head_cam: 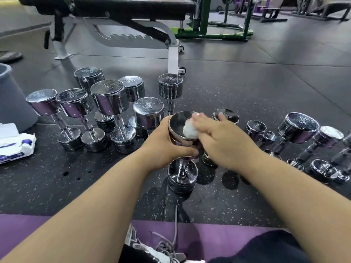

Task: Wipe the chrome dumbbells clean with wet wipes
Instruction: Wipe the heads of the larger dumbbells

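grey plastic bin [11,99] far left, contents not visible from this angle. wet-wipe pack [17,143] beside it on the floor, white soft film with blue print, can't tell how full

target dumbbell [176,124]: chrome, stands upright on the floor dead centre, round flat heads, ribbed handle. left grip [161,143] clenched around the side of its upper head. right grip [218,137] released, fingers flat and motion-blurred, pressing a crumpled white wipe [190,130] onto the top face

floor [95,177] is black speckled rubber tile; purple mat [28,228] along the near edge

left cluster [110,99] of upright chrome dumbbells packed tight, several touching, KG marks stamped on top faces. right group [296,128] of smaller ones, also on end, partly hidden behind the right forearm

behind: black padded bench [114,8] on a white frame, green steel frame [205,25] further back. shoe with grey laces [152,251] at the bottom edge
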Demonstrator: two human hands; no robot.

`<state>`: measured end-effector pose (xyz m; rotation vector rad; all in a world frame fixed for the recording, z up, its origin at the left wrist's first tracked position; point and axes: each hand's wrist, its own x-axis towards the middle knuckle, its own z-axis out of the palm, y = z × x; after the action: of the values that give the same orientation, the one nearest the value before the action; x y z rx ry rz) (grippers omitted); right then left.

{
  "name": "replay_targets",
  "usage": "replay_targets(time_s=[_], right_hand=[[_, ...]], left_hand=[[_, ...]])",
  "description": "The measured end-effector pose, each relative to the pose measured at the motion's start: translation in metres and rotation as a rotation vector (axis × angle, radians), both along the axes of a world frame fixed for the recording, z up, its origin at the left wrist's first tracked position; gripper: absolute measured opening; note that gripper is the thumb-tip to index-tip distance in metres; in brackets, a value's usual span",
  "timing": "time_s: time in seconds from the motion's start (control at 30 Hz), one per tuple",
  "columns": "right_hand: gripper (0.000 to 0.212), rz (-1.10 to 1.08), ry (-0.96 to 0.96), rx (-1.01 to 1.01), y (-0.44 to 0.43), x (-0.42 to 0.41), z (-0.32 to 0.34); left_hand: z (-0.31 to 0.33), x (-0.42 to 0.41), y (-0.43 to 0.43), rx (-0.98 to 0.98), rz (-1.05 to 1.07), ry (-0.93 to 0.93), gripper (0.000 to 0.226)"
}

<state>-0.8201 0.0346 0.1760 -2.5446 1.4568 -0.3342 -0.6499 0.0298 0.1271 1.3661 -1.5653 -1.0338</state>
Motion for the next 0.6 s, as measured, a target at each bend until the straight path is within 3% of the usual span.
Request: replay_targets(time_s=[0.1,0.17,0.2,0.23,0.27,0.33,0.4,0.53,0.6], right_hand=[[0.051,-0.038,0.112,0.012,-0.026,0.026,0.007],[0.05,0.057,0.119,0.043,-0.023,0.05,0.007],[0.05,0.116,0.122,0.047,-0.019,0.056,0.005],[0.05,0.156,0.122,0.047,-0.016,0.056,0.002],[0.051,0.161,0.123,0.043,-0.016,0.051,0.002],[0.051,0.075,0.141,0.033,-0.026,0.035,0.004],[0.05,-0.043,0.081,0.07,-0.031,0.017,0.006],[0.05,-0.107,-0.144,0.056,0.012,-0.006,-0.006],[0.052,-0.029,-0.14,-0.013,0.036,0.002,-0.014]], left_hand=[[0.001,-0.002,0.003,-0.017,-0.053,-0.04,0.077],[0.008,-0.006,0.004,-0.088,0.007,-0.071,0.048],[0.016,-0.009,0.006,-0.031,0.07,0.019,0.029],[0.023,-0.01,0.008,-0.069,0.075,0.011,0.024],[0.019,-0.01,0.009,0.019,0.041,-0.101,0.025],[0.01,-0.007,0.007,-0.05,-0.017,-0.136,0.054],[0.004,-0.003,0.005,-0.004,-0.02,-0.036,0.075],[0.001,-0.002,0.003,0.016,0.016,-0.016,0.08],[0.0,-0.002,0.001,0.023,0.014,-0.01,0.078]])
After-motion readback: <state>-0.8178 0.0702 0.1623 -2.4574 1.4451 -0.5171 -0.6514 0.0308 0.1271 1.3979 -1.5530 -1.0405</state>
